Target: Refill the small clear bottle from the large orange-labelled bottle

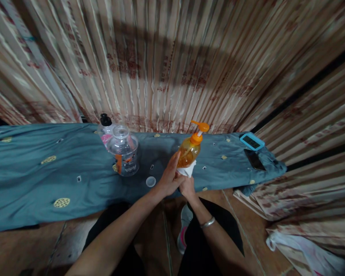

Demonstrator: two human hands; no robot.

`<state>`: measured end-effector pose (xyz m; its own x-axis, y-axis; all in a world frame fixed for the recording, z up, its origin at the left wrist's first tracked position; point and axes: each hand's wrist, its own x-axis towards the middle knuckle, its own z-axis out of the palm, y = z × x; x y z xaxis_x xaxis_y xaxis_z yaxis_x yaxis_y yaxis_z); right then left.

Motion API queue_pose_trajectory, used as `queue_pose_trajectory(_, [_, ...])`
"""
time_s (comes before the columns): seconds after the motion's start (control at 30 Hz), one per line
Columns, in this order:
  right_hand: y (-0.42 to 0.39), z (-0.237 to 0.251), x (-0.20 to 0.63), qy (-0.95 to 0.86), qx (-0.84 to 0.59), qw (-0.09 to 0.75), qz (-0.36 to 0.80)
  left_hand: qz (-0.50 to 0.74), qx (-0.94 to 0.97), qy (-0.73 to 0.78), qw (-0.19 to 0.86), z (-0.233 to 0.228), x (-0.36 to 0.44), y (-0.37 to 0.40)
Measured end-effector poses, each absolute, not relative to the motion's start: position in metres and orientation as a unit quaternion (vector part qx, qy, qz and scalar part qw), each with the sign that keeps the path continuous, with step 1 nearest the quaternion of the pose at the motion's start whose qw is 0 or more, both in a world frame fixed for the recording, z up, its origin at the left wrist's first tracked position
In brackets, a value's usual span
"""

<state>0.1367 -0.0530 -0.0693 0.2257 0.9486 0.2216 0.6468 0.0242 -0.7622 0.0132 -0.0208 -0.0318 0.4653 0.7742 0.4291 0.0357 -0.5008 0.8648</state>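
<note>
Orange pump bottle [190, 150] tilted, long axis leaning right, nozzle pointing left. Left hand [169, 178] fingers wrapped around its side. Right hand [186, 186] closed on white cloth [187, 171] beneath.

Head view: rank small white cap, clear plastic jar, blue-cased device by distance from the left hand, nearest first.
1. Small white cap: on the blue cloth, just left of the left hand.
2. Clear plastic jar: farther left and back, lid off.
3. Blue-cased device: far right end of the cloth, beyond the orange pump bottle that both hands hold.
</note>
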Motion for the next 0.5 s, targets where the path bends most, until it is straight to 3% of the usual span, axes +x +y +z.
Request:
queue_pose_trajectory(0.17, [-0.055, -0.066, 0.140, -0.596, -0.631, 0.449, 0.211, 0.452, 0.718, 0.296, 0.439, -0.025, 0.016, -0.025])
queue_pose_trajectory(0.5, [-0.015, 0.008, 0.161, -0.524, -0.562, 0.608, 0.201, 0.482, 0.657, 0.313, 0.489, -0.019, 0.027, -0.032])
